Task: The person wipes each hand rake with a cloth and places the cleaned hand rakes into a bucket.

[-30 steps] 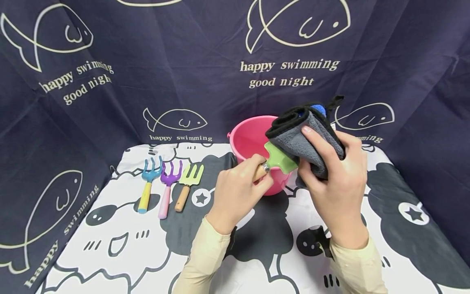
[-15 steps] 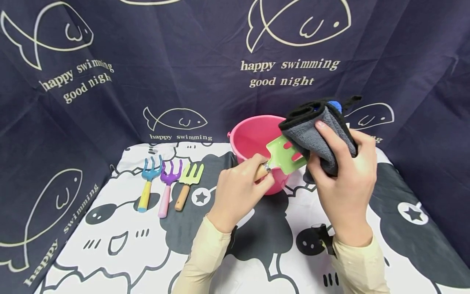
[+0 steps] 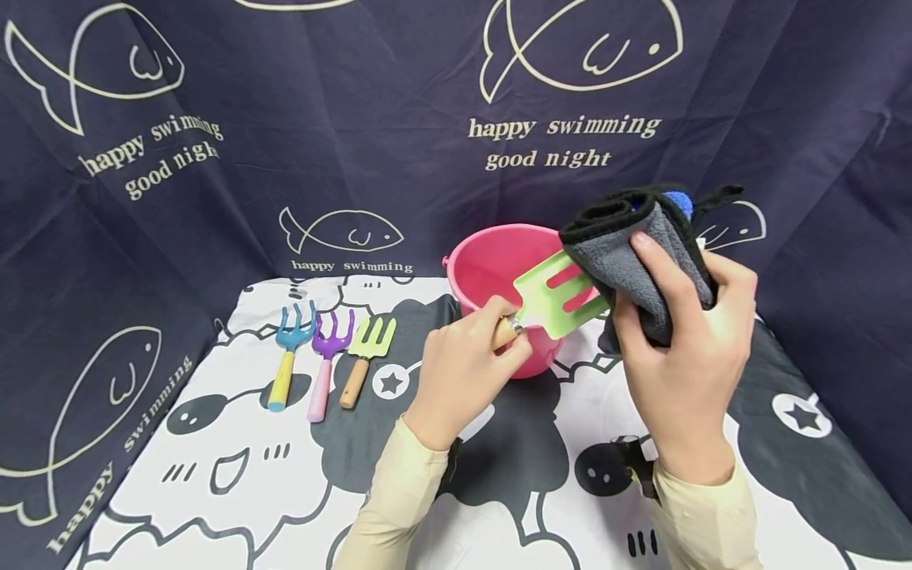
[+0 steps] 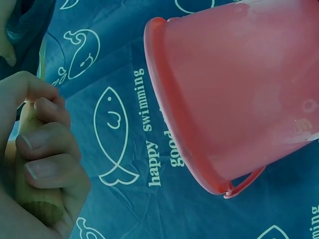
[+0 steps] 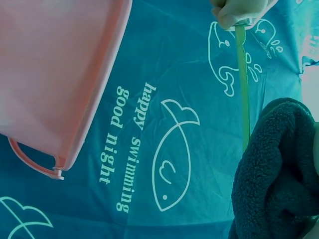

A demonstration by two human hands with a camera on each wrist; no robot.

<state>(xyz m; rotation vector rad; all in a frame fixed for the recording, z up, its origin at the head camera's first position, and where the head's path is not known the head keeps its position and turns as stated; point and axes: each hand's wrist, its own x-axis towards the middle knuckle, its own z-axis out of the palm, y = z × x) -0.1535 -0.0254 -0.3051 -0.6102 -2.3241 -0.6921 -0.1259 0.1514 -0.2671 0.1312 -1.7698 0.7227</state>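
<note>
My left hand (image 3: 466,368) grips the pale wooden handle (image 4: 37,164) of a small green garden fork (image 3: 549,305). Its broad flat head points right, and gaps between the tines show. In my right hand (image 3: 691,348) is a folded grey towel (image 3: 634,261) with black edging and a bit of blue inside. The towel lies over the tine tips, which are hidden. Seen edge-on in the right wrist view, the fork's head (image 5: 242,84) runs down to the bunched towel (image 5: 274,174). Both hands are raised, in front of and right of a pink bucket (image 3: 473,265).
On the left of the sheep-print cloth (image 3: 235,443) lie a blue fork (image 3: 290,356), a purple fork (image 3: 329,364) and a green fork (image 3: 366,360), side by side. Dark fish-print fabric (image 3: 399,119) hangs behind and at both sides.
My right hand has drawn the towel right along the fork's head, baring more of the tines and the gaps between them. The left hand stays nearly in place, and the fork's head has tilted up slightly.
</note>
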